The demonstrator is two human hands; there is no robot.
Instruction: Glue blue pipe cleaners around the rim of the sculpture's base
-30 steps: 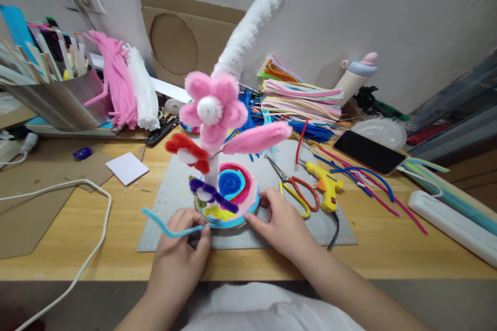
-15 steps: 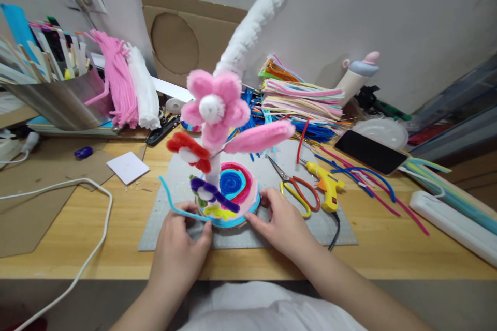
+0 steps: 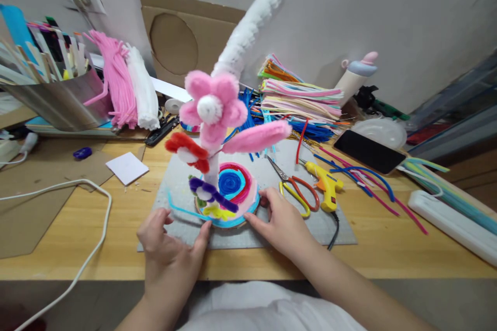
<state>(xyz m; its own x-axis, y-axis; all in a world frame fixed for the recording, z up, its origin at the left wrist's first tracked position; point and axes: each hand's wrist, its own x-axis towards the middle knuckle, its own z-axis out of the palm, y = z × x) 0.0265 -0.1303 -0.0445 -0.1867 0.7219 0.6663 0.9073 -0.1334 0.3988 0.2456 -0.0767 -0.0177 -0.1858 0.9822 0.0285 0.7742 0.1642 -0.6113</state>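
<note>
A: Your desk (image 3: 388, 248) carries a grey mat (image 3: 240, 238). Why there?

B: Most likely to spare the wood. Your round base (image 3: 252, 186) lies on that mat, straight in front of you, with the scissors (image 3: 306, 194) and glue gun (image 3: 330, 186) to its right, probably for easy reach.

A: And your hands?

B: Your right hand (image 3: 283, 225) has its grip closed on the base's rim, seemingly to steady it. Your left hand (image 3: 171, 248) has a loose, parted grip: fingers curled and lifted, only the thumb appearing to touch the light-blue strip (image 3: 190, 212) at the near rim, as if pinning its end.

A: How does it all look?

B: Tall. Your white fuzzy stalk (image 3: 252, 20) rises over the base and leans right at its top. The base wears rings of light blue, pink and red around a dark-blue middle, with yellow at the front. You have a pink flower (image 3: 212, 106) with a white centre, a pink petal-like piece (image 3: 258, 137) pointing right, a smaller red flower (image 3: 200, 152), then a purple flower (image 3: 205, 191) lowest. Your strip's free end bends upward, blurred.
</note>
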